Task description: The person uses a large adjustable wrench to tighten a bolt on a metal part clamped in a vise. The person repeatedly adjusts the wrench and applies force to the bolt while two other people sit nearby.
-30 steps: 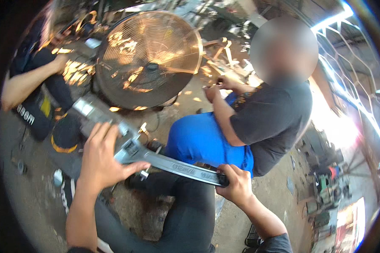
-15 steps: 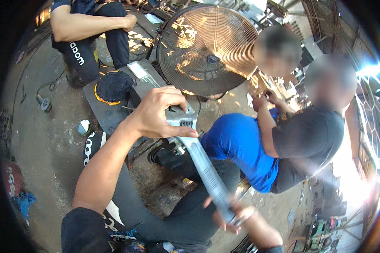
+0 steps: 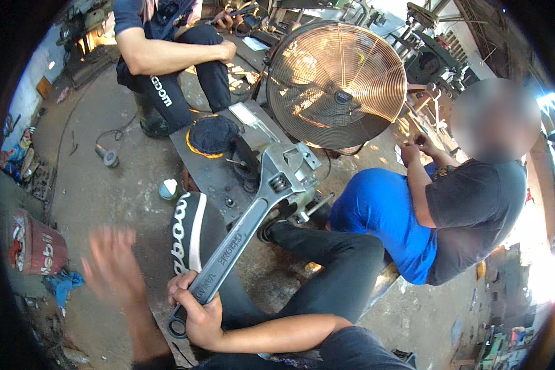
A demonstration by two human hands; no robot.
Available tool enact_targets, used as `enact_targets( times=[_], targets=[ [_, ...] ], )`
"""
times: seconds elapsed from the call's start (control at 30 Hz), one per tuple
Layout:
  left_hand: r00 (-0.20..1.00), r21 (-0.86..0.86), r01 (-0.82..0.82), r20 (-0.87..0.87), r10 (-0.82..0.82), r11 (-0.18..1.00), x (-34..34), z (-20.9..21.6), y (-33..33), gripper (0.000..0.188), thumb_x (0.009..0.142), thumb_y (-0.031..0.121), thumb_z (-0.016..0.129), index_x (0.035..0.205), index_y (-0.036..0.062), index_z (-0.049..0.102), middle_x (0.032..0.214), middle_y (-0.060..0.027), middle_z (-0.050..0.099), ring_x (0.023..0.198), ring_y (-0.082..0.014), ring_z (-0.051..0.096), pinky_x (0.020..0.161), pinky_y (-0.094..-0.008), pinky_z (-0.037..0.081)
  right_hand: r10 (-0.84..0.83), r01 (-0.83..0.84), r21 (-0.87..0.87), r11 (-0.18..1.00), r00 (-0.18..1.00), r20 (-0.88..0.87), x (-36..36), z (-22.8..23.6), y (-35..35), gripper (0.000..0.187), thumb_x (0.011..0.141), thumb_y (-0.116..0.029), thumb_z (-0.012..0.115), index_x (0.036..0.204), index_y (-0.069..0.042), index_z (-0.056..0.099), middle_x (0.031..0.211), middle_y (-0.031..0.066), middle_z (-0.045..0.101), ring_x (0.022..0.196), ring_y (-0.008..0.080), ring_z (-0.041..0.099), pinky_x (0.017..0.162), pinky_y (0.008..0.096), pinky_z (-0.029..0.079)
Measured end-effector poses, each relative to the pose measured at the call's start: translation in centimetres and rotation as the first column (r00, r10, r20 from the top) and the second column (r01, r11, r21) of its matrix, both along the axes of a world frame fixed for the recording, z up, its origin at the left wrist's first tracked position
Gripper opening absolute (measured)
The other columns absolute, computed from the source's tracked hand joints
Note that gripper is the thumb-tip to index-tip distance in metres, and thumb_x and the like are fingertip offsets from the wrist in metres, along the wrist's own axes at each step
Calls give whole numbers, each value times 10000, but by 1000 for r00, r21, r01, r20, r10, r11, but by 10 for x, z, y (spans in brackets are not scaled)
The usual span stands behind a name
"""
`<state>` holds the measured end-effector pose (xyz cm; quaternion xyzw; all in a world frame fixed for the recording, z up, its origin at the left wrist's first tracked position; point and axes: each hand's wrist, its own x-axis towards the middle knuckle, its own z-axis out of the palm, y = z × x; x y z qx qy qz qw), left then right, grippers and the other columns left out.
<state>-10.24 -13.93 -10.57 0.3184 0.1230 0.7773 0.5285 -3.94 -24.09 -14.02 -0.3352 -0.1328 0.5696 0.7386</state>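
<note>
My right hand (image 3: 205, 316) is closed around the handle of a large grey adjustable wrench (image 3: 237, 231), near the ring at its end. The wrench slants up and away to the right, and its jaw end appears over the low metal table (image 3: 206, 169). Off to the left, apart from the wrench, my left hand (image 3: 114, 262) is raised and blurred, its fingers stretched out with nothing in them. Beyond the wrench head, a metal vise-like fixture (image 3: 305, 157) is partly hidden. A black cap-like item with an orange edge (image 3: 213, 135) lies on the table.
A big round caged fan (image 3: 339, 86) stands beyond the table. One person (image 3: 160, 55) sits at far left; another, in blue trousers (image 3: 376, 209), sits close on the right. An angle grinder (image 3: 108, 156), a small white-topped can (image 3: 168, 189) and a red bucket (image 3: 40, 246) are on the floor.
My left hand has let go of the wrench's head and moved left. My right hand has carried the handle end leftward, so the wrench now slants the other way. The view has shifted.
</note>
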Motion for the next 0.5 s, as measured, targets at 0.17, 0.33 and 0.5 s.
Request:
enact_targets(
  times=[0.17,0.33,0.5],
  targets=[
    [621,-189,-614,-715,321,767,25,-68,-134,364,1080,380,422,972,42,500,911,-77,483,877,-226,520,858,-394,466,92,-89,-69,994,995,48,-4,-20,12,106,957,-2,650,936,-57,562,856,10,582,779,93,547,697,259,436],
    [794,-414,-604,-382,473,681,63,-13,-107,231,1074,222,564,930,54,498,857,-49,481,876,-193,569,880,-401,530,-1,-285,238,928,638,770,77,18,3,194,924,-166,741,891,-16,623,812,89,644,774,237,639,746,347,505],
    [901,-660,-319,11,434,680,75,23,-97,326,1081,300,582,847,94,485,739,-13,428,673,-142,523,1015,-478,537,-56,-680,-11,733,-76,996,214,102,48,366,791,-328,836,687,-37,639,809,164,661,907,359,651,820,464,488]
  ],
)
